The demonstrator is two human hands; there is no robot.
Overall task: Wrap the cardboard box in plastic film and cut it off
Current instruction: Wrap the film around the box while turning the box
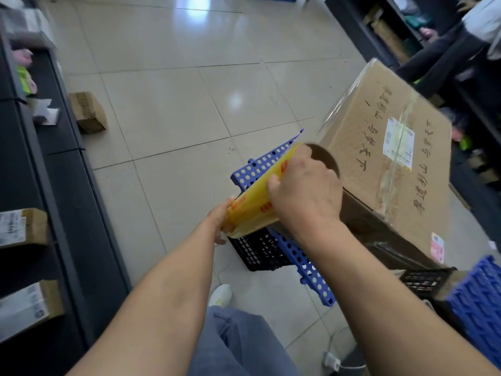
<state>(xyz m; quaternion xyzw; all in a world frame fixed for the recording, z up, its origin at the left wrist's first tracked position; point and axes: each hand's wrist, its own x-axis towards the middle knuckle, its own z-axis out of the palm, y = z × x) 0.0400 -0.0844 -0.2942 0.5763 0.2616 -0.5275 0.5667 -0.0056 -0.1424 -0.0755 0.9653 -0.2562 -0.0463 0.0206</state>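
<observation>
Cardboard box was matt brown board. The tape along its top was clear and glossy, the label white paper. Film roll was glossy yellowish plastic on a matt cardboard core. Perforated panel was smooth blue plastic, the crate black plastic. Floor tiles were glossy and reflective.

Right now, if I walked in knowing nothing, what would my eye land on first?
Most likely the yellow roll of plastic film at the centre, gripped at its ends by the left hand and right hand. Just right of it sits the big brown cardboard box, with handwritten black characters and a white label on top. It is raised on blue perforated plastic panels.
</observation>
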